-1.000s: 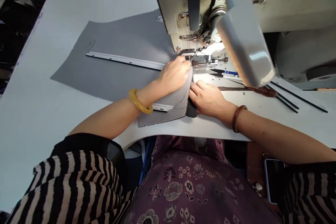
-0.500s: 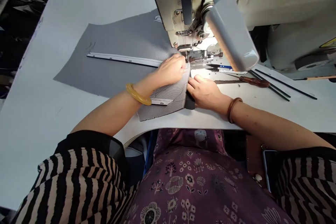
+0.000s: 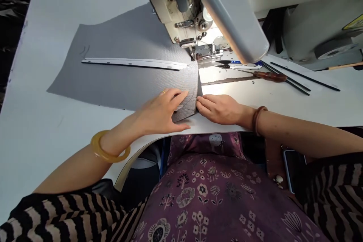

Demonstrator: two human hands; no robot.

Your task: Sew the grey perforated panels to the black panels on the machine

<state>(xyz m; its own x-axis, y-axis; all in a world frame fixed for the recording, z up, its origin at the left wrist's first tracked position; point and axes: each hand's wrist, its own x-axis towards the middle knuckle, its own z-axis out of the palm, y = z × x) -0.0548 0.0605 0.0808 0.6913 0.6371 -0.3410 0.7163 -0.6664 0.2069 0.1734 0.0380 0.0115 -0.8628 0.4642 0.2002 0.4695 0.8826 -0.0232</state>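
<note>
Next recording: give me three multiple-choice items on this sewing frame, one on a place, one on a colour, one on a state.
1. Where does the left hand rest?
A. on the grey fabric
B. on the lamp
C. in the lap

2. What colour is the bangle on the left wrist?
A. blue
B. yellow
C. white

3. How is the right hand set?
A. raised off the table
B. gripping the scissors
C. fingers at the fabric's right edge

Answers: 1 A, the palm lies flat on the cloth; 2 B, it is amber yellow; 3 C, the fingertips meet the edge below the presser foot.
</note>
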